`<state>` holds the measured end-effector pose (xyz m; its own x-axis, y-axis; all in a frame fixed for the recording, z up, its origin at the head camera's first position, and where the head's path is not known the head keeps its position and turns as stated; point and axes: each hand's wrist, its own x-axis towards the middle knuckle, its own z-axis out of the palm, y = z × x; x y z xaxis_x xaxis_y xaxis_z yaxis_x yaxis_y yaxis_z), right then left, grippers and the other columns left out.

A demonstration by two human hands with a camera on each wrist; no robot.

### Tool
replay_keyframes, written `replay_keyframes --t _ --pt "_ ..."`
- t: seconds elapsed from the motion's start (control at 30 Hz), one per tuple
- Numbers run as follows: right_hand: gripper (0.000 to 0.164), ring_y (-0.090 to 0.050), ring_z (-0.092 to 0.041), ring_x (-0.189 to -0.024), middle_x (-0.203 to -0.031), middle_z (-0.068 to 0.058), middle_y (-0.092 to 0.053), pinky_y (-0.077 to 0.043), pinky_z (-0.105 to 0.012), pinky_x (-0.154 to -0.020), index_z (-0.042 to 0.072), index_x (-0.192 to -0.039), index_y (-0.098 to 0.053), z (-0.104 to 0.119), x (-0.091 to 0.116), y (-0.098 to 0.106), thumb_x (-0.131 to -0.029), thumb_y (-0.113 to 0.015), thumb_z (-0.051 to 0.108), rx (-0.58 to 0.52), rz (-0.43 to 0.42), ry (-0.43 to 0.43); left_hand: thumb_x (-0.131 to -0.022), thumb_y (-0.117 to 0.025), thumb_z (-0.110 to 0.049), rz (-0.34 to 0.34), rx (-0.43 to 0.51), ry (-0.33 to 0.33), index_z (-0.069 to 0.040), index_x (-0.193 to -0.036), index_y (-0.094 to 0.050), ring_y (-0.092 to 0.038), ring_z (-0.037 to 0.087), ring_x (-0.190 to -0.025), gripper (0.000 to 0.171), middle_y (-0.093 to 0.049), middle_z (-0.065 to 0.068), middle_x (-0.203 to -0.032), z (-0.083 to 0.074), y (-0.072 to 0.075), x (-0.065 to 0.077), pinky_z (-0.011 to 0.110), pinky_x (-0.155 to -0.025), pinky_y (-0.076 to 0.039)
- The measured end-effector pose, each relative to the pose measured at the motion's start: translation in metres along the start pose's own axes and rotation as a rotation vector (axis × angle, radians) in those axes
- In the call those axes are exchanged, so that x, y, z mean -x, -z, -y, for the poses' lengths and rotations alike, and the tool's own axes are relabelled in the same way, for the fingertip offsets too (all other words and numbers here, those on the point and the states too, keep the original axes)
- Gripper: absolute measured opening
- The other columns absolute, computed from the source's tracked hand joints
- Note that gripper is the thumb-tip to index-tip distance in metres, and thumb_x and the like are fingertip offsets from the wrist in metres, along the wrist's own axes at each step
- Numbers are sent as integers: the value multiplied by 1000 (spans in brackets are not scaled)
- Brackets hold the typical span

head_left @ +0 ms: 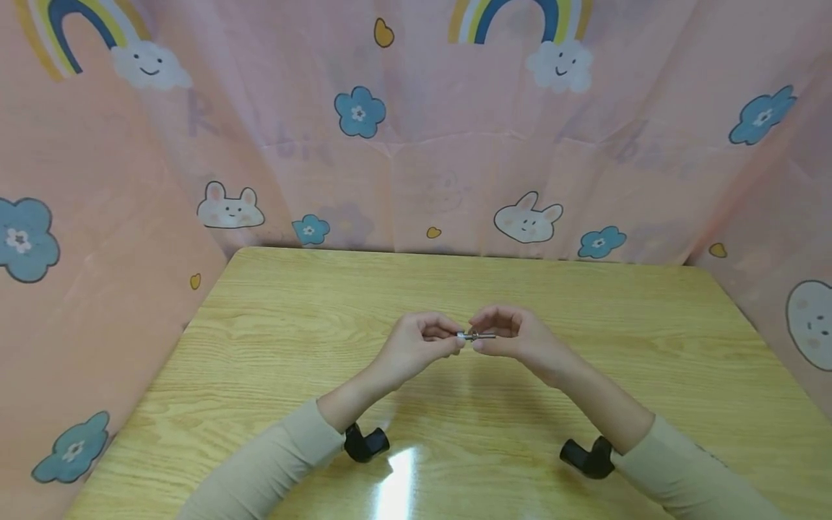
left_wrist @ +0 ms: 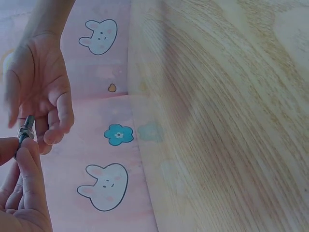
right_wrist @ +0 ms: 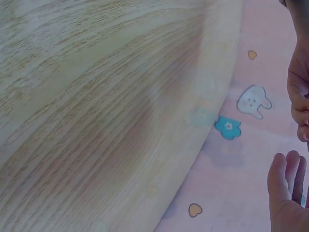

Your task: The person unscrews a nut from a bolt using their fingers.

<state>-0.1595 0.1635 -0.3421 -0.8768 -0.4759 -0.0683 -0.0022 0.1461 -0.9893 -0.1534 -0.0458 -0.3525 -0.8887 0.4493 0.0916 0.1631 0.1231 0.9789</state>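
Observation:
My left hand pinches a small metal bolt between thumb and fingers, above the table. A nut sits partway along its threaded shaft, close to the left fingertips; the bolt's lower end is hidden by them. The shaft points toward my right hand, whose thumb and fingers stand apart on either side of it. In the left wrist view that hand's palm faces the bolt, with its fingers loosely bent. Its straight fingers show at the right wrist view's lower right, below the curled left hand.
Below the hands lies a wood-grain table. A pink curtain with rainbows, rabbits and flowers stands behind and beside it. Black wrist camera mounts jut out from both wrists. Light reflects off the table's near part.

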Motion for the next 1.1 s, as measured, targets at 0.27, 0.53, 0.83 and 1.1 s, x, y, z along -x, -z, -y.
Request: replay_keyframes --t 0.27,0.53,0.83,1.1 --pt "25 -65 -16 -79 -85 -4 -66 -53 -34 -78 -6 -103 -57 0 0 0 -93 -58 17 -50 -10 -56 -88 -62 -4 7 14 20 3 -101 -65 -63 37 -88 16 -67 19 -91 -5 -1 1 28 -73 -53" --pt "30 -64 -17 -89 -97 -5 -63 -51 -30 -81 -8 -108 -55 -1 0 2 -87 -66 9 -10 -11 -7 -88 -65 -10 9 24 -6 -1 -101 -66 -65 27 -83 16 -67 15 -90 4 0 -1 29 -74 -53" --pt "22 -65 -17 -80 -87 -5 -66 -53 -35 -80 -6 -102 -59 1 -2 0 -91 -61 13 -26 -6 -25 -88 -63 -6 8 8 4 1 -101 -66 -65 27 -84 15 -68 15 -90 -5 3 1 28 -74 -53" --pt "26 -63 -17 -89 -98 -5 -63 -51 -32 -82 -5 -107 -60 1 1 2 -87 -65 11 -5 -17 -3 -88 -61 -1 13 21 -14 7 -100 -65 -64 35 -84 15 -67 17 -87 -26 2 10 30 -73 -53"
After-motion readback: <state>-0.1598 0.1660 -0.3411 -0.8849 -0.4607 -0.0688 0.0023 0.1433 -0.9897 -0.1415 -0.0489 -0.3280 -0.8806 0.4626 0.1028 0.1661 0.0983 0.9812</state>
